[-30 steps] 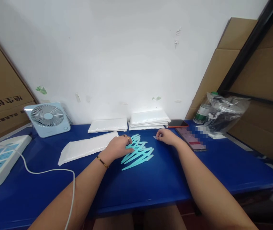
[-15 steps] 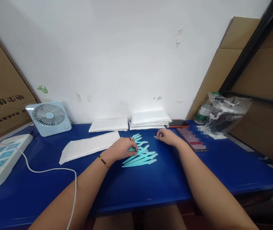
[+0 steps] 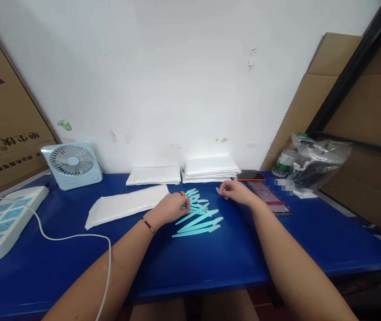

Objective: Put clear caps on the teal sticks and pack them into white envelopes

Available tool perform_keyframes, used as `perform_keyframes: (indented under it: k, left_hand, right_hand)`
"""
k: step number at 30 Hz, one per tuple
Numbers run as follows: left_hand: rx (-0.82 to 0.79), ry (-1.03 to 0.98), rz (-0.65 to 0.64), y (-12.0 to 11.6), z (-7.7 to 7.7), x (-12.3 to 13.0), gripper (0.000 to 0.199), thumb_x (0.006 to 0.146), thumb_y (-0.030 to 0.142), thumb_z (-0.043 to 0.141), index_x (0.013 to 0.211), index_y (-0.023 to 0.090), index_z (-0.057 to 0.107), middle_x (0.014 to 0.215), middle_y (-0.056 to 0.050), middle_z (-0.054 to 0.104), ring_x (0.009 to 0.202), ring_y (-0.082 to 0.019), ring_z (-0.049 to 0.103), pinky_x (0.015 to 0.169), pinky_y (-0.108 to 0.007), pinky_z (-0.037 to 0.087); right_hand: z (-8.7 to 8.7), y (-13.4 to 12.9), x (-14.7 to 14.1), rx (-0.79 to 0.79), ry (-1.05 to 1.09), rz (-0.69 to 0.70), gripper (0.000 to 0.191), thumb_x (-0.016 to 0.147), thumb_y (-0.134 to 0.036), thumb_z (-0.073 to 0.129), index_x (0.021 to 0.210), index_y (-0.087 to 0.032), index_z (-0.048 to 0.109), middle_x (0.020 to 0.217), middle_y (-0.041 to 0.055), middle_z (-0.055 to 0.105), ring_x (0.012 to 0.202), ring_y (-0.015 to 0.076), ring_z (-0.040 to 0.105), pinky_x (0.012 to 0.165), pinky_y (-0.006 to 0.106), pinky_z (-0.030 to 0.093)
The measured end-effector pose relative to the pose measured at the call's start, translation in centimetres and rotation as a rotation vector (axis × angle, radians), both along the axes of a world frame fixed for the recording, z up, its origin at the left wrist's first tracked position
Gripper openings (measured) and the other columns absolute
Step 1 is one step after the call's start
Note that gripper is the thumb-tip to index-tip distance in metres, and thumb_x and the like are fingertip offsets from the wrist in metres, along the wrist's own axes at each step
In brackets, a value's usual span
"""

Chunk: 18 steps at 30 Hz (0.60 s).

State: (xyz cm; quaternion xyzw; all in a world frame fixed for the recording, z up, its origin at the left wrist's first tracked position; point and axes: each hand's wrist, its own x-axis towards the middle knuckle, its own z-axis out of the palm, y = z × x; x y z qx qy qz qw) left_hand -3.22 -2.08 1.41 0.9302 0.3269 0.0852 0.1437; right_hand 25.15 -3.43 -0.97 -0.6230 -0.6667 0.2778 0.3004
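Observation:
Several thin turquoise sticks with pale, blade-like ends (image 3: 195, 229) lie fanned out on the blue table (image 3: 210, 258). My left hand (image 3: 177, 205) rests at the left side of the pile, its fingertips pinched on one of the turquoise sticks. To the right of the pile, my right hand (image 3: 231, 191) pinches a small translucent piece (image 3: 218, 190) between thumb and finger. A white padded sheet (image 3: 126, 206) lies left of the pile, partly behind my left hand.
White flat packets (image 3: 153, 174) and a stack of them (image 3: 210, 166) stand against the wall. A fan (image 3: 73, 165), power strip (image 3: 10, 218) and cable (image 3: 76, 236) are left; phones (image 3: 269, 196), a bottle (image 3: 284, 161) and a plastic bag (image 3: 317, 160) are right.
The turquoise sticks have shifted and spread apart, the nearest ones lying more separately. My left hand has moved slightly over the pile. My right hand still pinches the small piece. The view has tilted slightly.

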Motion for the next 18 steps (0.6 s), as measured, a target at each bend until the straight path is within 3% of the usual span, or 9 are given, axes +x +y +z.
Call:
perform_keyframes:
  k: [5,11,18]
  left_hand:
    - [0.045,-0.079,-0.016,-0.3,-0.1,0.3,0.015,0.077,0.021,0.047,0.08,0.018,0.062,0.089,-0.005,0.061,0.078,-0.016,0.056,0.069,-0.025,0.042]
    - [0.15,-0.066,-0.081,-1.0,0.5,0.5,0.013,0.079,0.023,0.047,0.08,0.021,0.06,0.07,-0.001,0.062,0.07,-0.017,0.056,0.069,-0.028,0.039]
    - [-0.162,-0.243,0.067,0.3,1.7,-1.5,0.018,0.08,0.032,0.045,0.084,0.02,0.057,0.079,-0.001,0.061,0.067,-0.014,0.053,0.058,-0.023,0.039]
  right_hand:
    - [2.2,-1.4,-1.3,0.037,0.184,0.134,0.033,0.072,-0.047,0.062,0.079,-0.015,0.059,0.068,0.0007,0.057,0.058,0.0116,0.054,0.053,0.022,0.04]
    - [2.7,-1.7,-1.8,0.059,0.198,0.183,0.032,0.073,-0.046,0.063,0.081,-0.015,0.06,0.069,0.0005,0.057,0.059,0.0115,0.053,0.058,0.025,0.042]
    - [3.1,-2.1,-2.0,0.045,0.263,0.206,0.03,0.073,-0.044,0.064,0.082,-0.016,0.062,0.071,0.0008,0.059,0.06,0.0111,0.053,0.058,0.024,0.041]
